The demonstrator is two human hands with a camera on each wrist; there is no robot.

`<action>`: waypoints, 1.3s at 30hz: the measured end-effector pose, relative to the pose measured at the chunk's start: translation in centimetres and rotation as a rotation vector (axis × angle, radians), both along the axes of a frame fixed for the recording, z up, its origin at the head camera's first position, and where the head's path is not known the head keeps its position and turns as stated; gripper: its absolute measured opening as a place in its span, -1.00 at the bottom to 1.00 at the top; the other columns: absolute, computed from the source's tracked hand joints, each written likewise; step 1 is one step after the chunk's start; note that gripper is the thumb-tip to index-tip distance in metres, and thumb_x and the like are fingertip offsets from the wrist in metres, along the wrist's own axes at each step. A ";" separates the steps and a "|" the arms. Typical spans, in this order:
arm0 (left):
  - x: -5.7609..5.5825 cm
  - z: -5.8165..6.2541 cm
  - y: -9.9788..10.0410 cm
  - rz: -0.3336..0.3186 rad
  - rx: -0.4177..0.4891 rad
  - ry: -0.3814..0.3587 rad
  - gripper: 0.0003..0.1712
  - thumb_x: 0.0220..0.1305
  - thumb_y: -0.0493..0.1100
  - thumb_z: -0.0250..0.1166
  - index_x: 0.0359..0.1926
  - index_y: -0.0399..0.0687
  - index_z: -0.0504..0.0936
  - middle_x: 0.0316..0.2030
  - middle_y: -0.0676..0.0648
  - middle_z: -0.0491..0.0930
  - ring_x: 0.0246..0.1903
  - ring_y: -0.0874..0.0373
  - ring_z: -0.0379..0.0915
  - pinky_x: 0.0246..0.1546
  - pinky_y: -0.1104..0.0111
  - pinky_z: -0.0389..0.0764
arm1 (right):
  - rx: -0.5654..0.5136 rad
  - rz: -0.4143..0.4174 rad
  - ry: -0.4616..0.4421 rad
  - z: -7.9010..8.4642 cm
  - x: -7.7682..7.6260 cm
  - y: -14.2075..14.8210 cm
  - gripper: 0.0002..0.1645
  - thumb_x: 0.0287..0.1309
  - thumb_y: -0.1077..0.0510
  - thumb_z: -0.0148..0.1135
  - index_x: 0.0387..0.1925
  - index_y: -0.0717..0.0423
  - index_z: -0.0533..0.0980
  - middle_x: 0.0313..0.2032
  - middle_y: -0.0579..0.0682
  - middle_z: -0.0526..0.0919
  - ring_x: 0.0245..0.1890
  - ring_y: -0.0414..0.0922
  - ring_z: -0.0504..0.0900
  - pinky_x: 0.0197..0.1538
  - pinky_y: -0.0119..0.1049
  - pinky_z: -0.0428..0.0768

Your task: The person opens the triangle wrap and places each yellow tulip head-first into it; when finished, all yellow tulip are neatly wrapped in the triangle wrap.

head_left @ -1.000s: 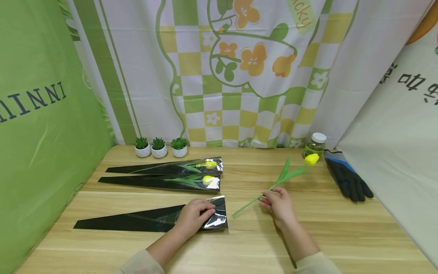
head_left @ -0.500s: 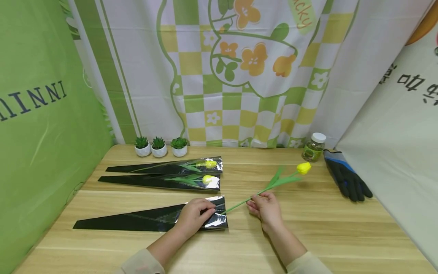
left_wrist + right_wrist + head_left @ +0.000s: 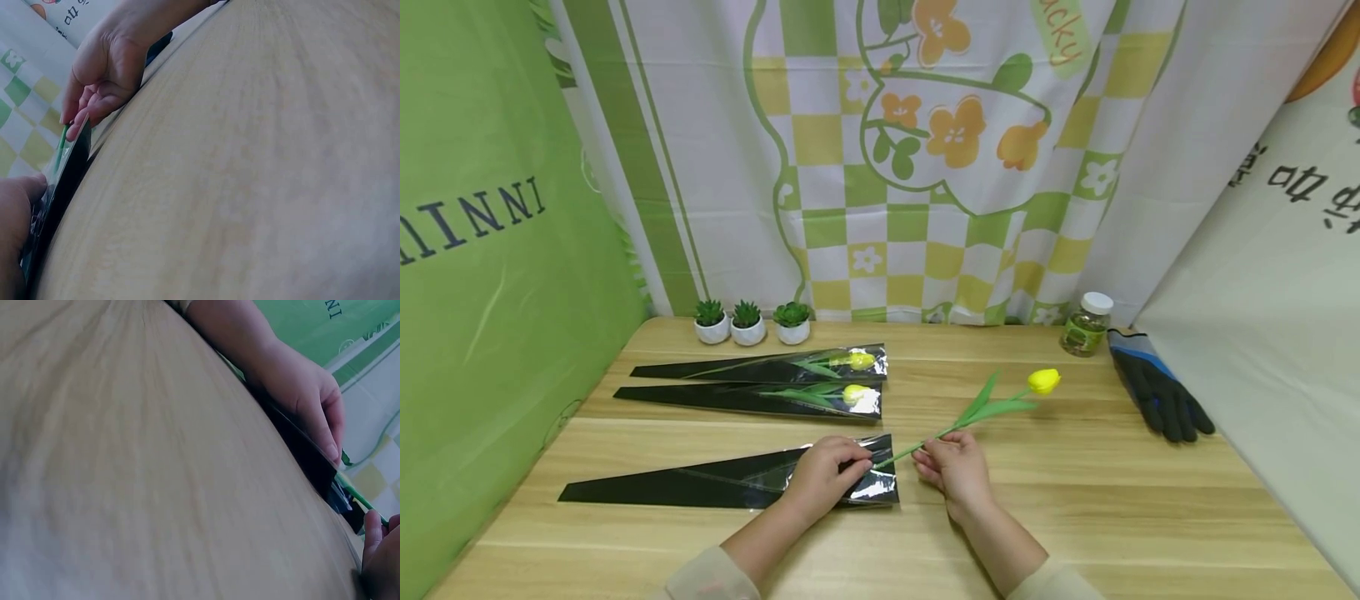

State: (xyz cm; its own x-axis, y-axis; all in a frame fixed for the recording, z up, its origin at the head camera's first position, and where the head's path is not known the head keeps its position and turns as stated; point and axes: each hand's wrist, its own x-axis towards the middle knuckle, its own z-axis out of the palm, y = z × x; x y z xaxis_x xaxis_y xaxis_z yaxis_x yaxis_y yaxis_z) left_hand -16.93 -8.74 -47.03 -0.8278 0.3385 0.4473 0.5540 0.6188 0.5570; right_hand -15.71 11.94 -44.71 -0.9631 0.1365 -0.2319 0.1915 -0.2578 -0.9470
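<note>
A black flower sleeve with a clear film front lies flat at the near left. My left hand pinches the film at its wide right-hand mouth between thumb and fingers. Between the thumb and fingertips of my right hand is the green stem of a yellow artificial tulip. The bloom points to the upper right, and the lower stem end overlaps the sleeve's mouth beside my left fingertips. In the right wrist view the stem runs from the right hand to the black sleeve.
Two sleeved yellow tulips, one in a farther sleeve and one in a nearer sleeve, lie behind. Three small potted succulents line the back left. A lidded jar and a black-blue glove sit at the back right.
My right hand has moved left with the tulip, bringing the stem's end from the bare table onto the sleeve's mouth. My left hand has kept its place on the sleeve.
</note>
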 end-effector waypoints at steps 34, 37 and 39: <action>-0.1 0.0 0.0 0.006 -0.029 -0.081 -0.89 0.24 -0.15 0.36 -0.26 0.00 0.79 -0.25 0.08 0.72 -0.16 0.15 0.61 -0.06 0.24 0.64 | -0.043 0.146 -0.123 0.4 1.5 1.1 -0.50 0.42 0.27 -0.06 0.23 0.55 0.18 -0.11 0.18 0.66 -0.21 -0.19 0.70 -0.09 -0.34 0.71; 0.0 0.0 0.0 0.006 -0.030 -0.087 -0.89 0.25 -0.14 0.36 -0.26 0.02 0.79 -0.25 0.09 0.72 -0.16 0.16 0.60 -0.06 0.25 0.64 | -0.042 0.161 -0.129 0.4 1.7 1.3 -0.45 0.42 0.25 -0.05 0.26 0.57 0.16 -0.10 0.17 0.66 -0.20 -0.19 0.70 -0.07 -0.33 0.71; 0.0 0.1 0.0 0.004 -0.028 -0.087 -0.89 0.25 -0.14 0.36 -0.26 0.02 0.79 -0.24 0.09 0.72 -0.16 0.16 0.60 -0.06 0.25 0.64 | -0.045 0.165 -0.133 0.4 1.7 1.4 -0.46 0.41 0.24 -0.03 0.25 0.56 0.19 -0.11 0.16 0.66 -0.19 -0.18 0.70 -0.05 -0.33 0.71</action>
